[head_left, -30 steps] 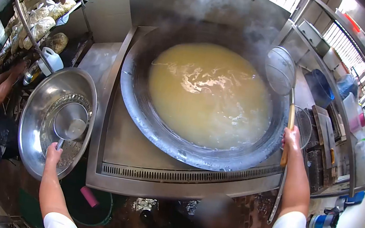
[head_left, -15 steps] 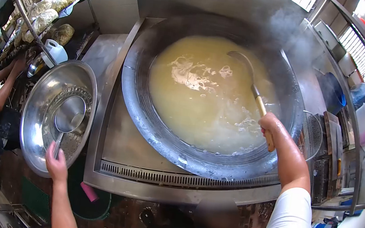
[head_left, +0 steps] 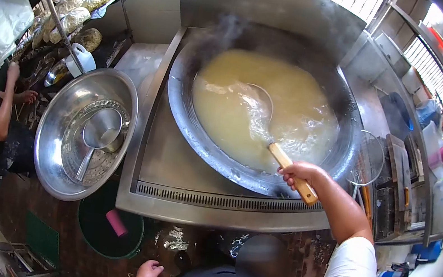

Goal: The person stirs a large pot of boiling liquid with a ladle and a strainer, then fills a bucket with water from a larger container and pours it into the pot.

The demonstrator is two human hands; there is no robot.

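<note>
Skimmer (head_left: 280, 155) dipped in the big pan (head_left: 198, 145), gripped by its wooden handle

A brushed-looking steel cooktop (head_left: 159, 158) spread across the middle, a long slotted strip (head_left: 213, 198) running along its front. Set into it was the pan, wide and round, its thick grey-blue rim smooth and its inner wall marked by fine rings. Cloudy yellow liquid (head_left: 215, 123) lay in it, rippled and glinting, with steam drifting over the back.

To the left stood a shiny steel basin (head_left: 55, 132) with a smooth, flared wall and a dimpled pattern round its floor. Below it was a dark green round tub (head_left: 93, 228). The skimmer reached into the liquid, where a thin curved rim showed; the rest of its head could not be made out. Its handle was pale, thick wood with a round hole near the end, and it slanted over the pan's front edge. A round wire strainer (head_left: 370, 162) of fine mesh stood beside the pan, and a steel dipper (head_left: 101, 128) lay in the basin.

The right hand (head_left: 302, 175) was clamped on the handle, fingers wrapped round it. The left hand (head_left: 149, 272) hung low, well apart from the right, fingers bent; how tightly they were closed could not be told.
</note>
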